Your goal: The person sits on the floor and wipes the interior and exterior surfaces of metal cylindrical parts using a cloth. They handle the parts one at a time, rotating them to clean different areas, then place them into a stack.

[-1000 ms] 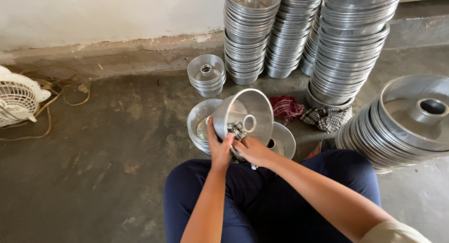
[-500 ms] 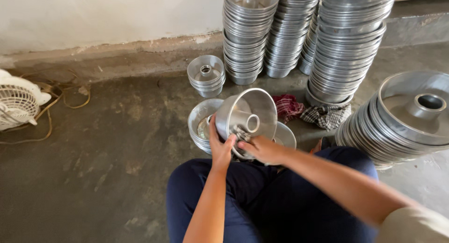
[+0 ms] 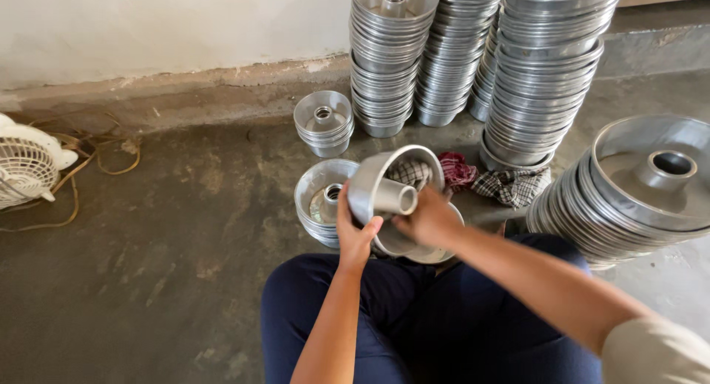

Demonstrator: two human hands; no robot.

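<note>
A round tube pan (image 3: 384,188) of dull grey metal is held above the person's lap, tilted on its side so that the hollow centre tube faces the camera. The left hand (image 3: 353,232) is closed on the lower rim of the pan, with the thumb laid inside. The right hand (image 3: 427,218) is closed at the pan's right side beside the tube; what lies under its fingers cannot be told. A checked cloth (image 3: 409,172) is seen inside the pan. Just behind, a short stack of similar pans (image 3: 316,203) stands on the rough concrete floor (image 3: 170,229). Tall stacks of ribbed metal pans (image 3: 547,66) are set against the pale wall (image 3: 163,22). A white plastic fan (image 3: 26,166) lies at the far left.
</note>
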